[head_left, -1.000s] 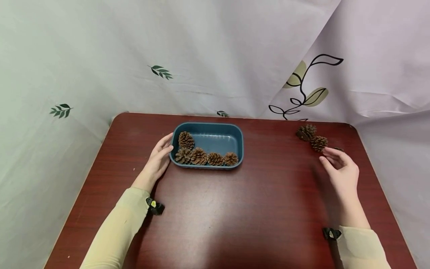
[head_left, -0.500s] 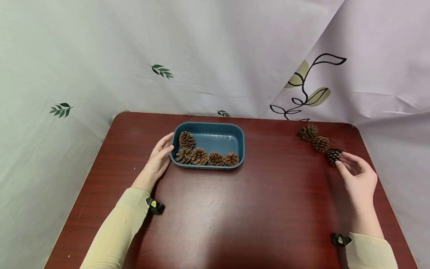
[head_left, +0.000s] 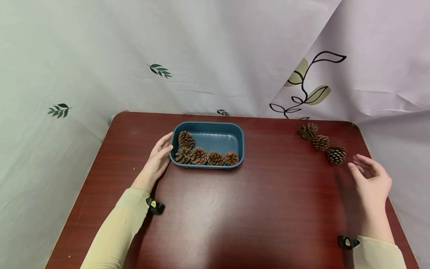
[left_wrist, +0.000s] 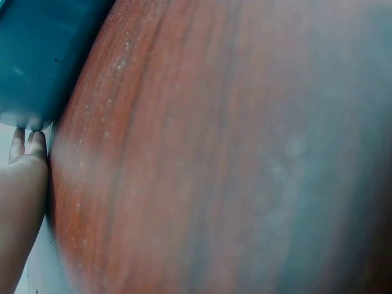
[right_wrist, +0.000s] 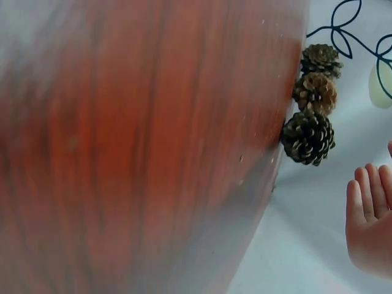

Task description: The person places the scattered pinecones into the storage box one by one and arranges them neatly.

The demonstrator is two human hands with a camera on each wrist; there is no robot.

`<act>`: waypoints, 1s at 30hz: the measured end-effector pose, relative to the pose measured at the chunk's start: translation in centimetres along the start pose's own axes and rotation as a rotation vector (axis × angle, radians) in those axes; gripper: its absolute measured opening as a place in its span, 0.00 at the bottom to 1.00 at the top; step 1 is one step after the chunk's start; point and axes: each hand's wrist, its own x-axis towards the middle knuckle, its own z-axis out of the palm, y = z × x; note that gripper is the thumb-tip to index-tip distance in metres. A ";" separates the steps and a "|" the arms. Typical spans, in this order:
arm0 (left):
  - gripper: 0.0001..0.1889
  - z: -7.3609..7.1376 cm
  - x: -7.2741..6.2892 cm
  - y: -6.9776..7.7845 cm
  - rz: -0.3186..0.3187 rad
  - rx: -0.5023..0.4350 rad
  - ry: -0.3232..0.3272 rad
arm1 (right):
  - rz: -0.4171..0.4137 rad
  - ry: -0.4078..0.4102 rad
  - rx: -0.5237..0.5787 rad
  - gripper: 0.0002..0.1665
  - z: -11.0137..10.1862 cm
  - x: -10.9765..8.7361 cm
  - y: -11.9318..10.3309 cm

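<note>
My left hand rests its relaxed fingers and thumb against the left end of a blue rectangular plastic box. In the left wrist view, fingertips meet the wall of the box. Several brown pine cones lie in the box, along its front and left sides. My right hand holds nothing, its fingers loosely bent, just right of a dark pine cone with pale tips. Behind that cone sit a brown pine cone and a greyer one, forming a slanting row.
The reddish-brown wooden table has rounded back corners. A white cloth with leaf prints hangs close behind it and along both sides. Black wrist cameras are strapped at both cuffs.
My right hand has moved right and nearer to me, off the dark pine cone that its fingers touched half a second ago. That cone now shows whole. The left hand and box stay put.
</note>
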 end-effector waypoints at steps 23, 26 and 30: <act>0.30 0.0 0.1 -0.1 0.004 0.006 -0.013 | 0.170 -0.288 0.075 0.26 -1.6 1.8 2.4; 0.30 0.0 0.0 -0.1 0.007 0.015 -0.014 | 0.178 -0.322 0.105 0.25 -1.3 2.1 2.8; 0.30 0.0 -0.1 -0.1 0.012 0.016 -0.021 | 0.212 -0.329 0.128 0.24 -0.9 2.2 3.1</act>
